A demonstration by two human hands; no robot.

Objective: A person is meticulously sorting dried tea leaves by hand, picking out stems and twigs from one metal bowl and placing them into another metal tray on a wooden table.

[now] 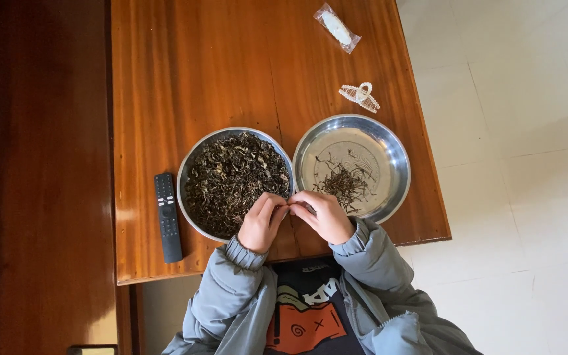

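Both hands together; clear oblong packet far.

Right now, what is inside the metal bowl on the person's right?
The right bowl holds a small loose pile of thin dark stems on its bare shiny bottom. The right hand covers its near rim, so what lies there is hidden.

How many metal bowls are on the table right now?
2. The fuller bowl, heaped with dried leaves, sits ahead of the left hand. The other bowl, holding a few stems, sits ahead of the right hand. None looks hidden.
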